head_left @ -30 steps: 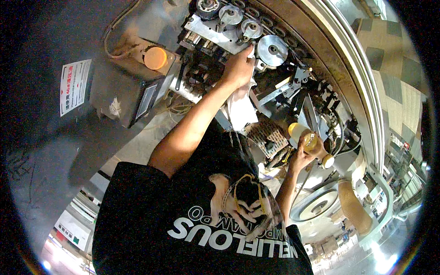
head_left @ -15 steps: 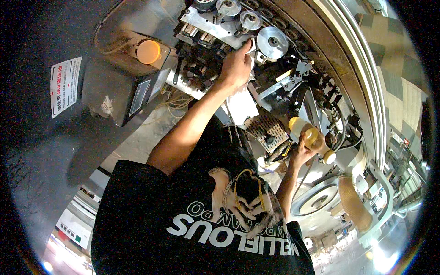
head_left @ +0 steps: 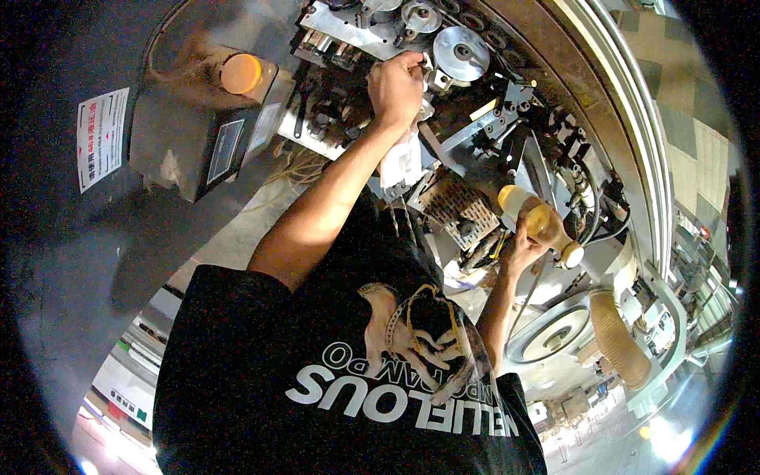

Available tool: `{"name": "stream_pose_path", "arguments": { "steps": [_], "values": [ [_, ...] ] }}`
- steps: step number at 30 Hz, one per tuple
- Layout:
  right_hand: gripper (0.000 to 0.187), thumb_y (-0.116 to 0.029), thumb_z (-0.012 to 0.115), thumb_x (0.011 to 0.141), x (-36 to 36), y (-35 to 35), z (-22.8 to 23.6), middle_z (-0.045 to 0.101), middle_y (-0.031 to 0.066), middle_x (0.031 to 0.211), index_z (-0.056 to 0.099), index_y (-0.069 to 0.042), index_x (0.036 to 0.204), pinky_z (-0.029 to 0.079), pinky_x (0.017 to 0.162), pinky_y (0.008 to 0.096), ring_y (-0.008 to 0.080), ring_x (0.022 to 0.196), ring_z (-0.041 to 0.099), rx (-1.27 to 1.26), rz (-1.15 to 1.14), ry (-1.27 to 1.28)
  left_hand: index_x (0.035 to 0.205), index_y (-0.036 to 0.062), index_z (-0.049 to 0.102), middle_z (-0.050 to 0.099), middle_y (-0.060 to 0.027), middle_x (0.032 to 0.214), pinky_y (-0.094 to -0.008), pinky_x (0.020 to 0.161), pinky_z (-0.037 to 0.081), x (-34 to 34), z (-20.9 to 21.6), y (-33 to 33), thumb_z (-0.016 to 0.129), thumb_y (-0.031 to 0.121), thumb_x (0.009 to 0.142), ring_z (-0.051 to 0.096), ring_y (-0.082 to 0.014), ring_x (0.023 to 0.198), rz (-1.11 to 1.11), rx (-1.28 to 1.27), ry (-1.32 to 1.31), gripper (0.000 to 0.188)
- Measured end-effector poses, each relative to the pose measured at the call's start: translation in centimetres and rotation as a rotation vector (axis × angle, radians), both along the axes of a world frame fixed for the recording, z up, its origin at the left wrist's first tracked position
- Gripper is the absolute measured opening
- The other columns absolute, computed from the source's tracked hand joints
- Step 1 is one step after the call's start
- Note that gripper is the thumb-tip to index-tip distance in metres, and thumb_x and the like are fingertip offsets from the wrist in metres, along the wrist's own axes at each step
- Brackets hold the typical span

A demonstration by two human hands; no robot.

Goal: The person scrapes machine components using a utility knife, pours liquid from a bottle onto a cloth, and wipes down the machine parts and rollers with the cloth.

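Note:
My left hand (head_left: 396, 89) reaches into the machine with its fingers bent and pressed together beside a shiny round metal disc (head_left: 461, 54). A white cloth (head_left: 402, 163) hangs below that hand, and its upper part runs up behind the wrist toward the fingers. What lies right under the fingertips is partly hidden. Off to the right, my right hand (head_left: 526, 245) is wrapped round a clear plastic bottle (head_left: 538, 223) with yellowish liquid in it. The bottle is tilted, its pale cap pointing to the lower right.
A box-shaped tank with an orange cap (head_left: 241, 74) stands at the left. Between my hands lies a perforated metal block (head_left: 459, 214). Levers and hoses (head_left: 590, 210) crowd the right, inside a curved metal frame (head_left: 633, 95). A large wheel (head_left: 548, 339) sits lower right.
The view has shifted slightly. My left hand has turned, its fingers now curling rightward by the disc, and less of the cloth shows. My right hand keeps hold of the bottle.

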State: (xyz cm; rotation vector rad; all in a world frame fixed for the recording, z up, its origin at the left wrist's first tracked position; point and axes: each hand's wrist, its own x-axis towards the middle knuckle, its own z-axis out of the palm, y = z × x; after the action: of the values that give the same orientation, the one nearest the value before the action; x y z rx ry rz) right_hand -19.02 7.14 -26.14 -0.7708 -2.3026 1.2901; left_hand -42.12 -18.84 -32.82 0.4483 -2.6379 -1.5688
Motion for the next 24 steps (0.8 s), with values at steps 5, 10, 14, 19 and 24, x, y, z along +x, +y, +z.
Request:
{"name": "stream_pose_path", "arguments": {
  "steps": [5, 10, 14, 19, 24],
  "values": [
    [0.056, -0.01, 0.078, 0.085, 0.7, 1.1, -0.4, 0.056, 0.0125, 0.127, 0.05, -0.001, 0.132, 0.045, 0.103, 0.0379, 0.0226, 0.116, 0.055, 0.105, 0.049, 0.021, 0.102, 0.0038, 0.075, 0.075, -0.016, 0.096, -0.0366, 0.078, 0.057, 0.6, -0.6, 0.5, 0.067, 0.004, 0.083, 0.075, -0.0285, 0.086, 0.026, 0.024, 0.047, 0.021],
    [0.055, -0.01, 0.077, 0.085, 0.9, 1.3, -0.3, 0.055, 0.013, 0.128, 0.049, 0.0, 0.132, 0.044, 0.104, 0.0391, 0.0235, 0.117, 0.055, 0.134, 0.073, 0.047, 0.101, 0.005, 0.076, 0.075, -0.0156, 0.096, -0.0363, 0.078, 0.057, 0.8, -0.4, 0.8, 0.068, 0.005, 0.084, 0.075, -0.0279, 0.086, 0.053, 0.041, 0.027, 0.02],
    [0.056, -0.008, 0.078, 0.085, 0.9, 1.2, -0.5, 0.055, 0.0129, 0.128, 0.048, 0.0, 0.132, 0.044, 0.104, 0.0393, 0.0236, 0.117, 0.055, 0.155, 0.092, 0.038, 0.101, 0.006, 0.076, 0.075, -0.015, 0.097, -0.0369, 0.078, 0.057, 0.6, 0.0, 0.6, 0.068, 0.009, 0.085, 0.074, -0.0289, 0.086, 0.05, -0.02, 0.021, 0.018],
    [0.058, -0.006, 0.078, 0.085, 1.0, 0.8, -1.1, 0.055, 0.013, 0.129, 0.047, -0.001, 0.134, 0.045, 0.105, 0.0398, 0.0241, 0.118, 0.055, 0.019, 0.045, 0.082, 0.101, 0.0072, 0.077, 0.074, -0.0153, 0.096, -0.0377, 0.078, 0.057, 0.4, 0.3, 0.5, 0.068, 0.011, 0.086, 0.074, -0.0304, 0.085, 0.033, -0.069, -0.009, 0.018],
    [0.065, -0.004, 0.08, 0.082, 1.0, 0.8, -0.8, 0.053, 0.0136, 0.133, 0.045, 0.0, 0.136, 0.042, 0.108, 0.0389, 0.0251, 0.12, 0.053, 0.047, 0.06, 0.072, 0.101, 0.0084, 0.077, 0.074, -0.0157, 0.095, -0.038, 0.077, 0.056, 0.6, 0.1, 0.3, 0.069, 0.012, 0.085, 0.074, -0.0307, 0.085, 0.053, -0.033, 0.04, 0.018]
  ]
}}
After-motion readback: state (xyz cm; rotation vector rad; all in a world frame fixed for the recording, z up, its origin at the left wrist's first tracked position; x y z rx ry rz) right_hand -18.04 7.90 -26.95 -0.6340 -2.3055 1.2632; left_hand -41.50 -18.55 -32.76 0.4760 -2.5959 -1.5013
